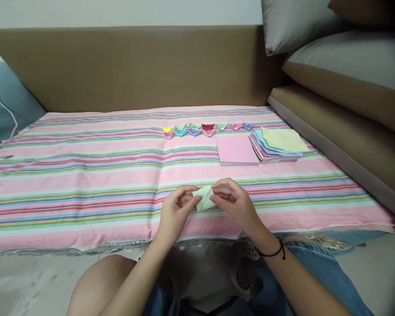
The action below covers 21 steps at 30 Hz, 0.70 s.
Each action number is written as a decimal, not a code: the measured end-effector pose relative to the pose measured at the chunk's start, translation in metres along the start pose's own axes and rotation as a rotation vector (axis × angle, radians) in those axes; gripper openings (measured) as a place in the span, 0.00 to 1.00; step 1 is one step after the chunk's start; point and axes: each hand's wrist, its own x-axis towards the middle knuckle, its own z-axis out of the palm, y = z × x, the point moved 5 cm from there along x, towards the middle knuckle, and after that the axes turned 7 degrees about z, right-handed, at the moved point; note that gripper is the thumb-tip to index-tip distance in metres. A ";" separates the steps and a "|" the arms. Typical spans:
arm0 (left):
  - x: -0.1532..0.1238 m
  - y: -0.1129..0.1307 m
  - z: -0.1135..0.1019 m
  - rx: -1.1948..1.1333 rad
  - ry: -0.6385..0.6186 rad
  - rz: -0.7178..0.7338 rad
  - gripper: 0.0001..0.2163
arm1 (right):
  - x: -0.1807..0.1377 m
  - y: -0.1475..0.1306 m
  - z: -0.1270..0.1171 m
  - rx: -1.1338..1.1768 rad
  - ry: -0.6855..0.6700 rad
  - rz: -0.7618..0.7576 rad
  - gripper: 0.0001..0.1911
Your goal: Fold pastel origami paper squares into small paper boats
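The left fingers [185, 188] and right fingers [222, 202] held a folded pale green paper [203, 198] between them, both thumbs on its near face, above a striped cloth [112, 175]. Ahead and right of the fingers lay a pink paper stack [237, 150], with a fanned paper stack [279, 142] just beside it, pale yellow on top. Farther beyond the fingers, small folded paper shapes [195, 132] in several colours stood in two rows.
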 end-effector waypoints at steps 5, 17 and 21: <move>0.002 0.005 -0.006 -0.072 0.058 0.021 0.13 | 0.002 0.000 0.002 -0.060 -0.086 -0.018 0.08; -0.001 0.033 -0.008 0.413 -0.485 0.236 0.05 | -0.011 -0.023 -0.004 -0.503 -0.209 -0.280 0.04; -0.003 0.033 -0.008 0.484 -0.511 0.312 0.03 | -0.016 -0.024 -0.003 -0.598 -0.243 -0.346 0.04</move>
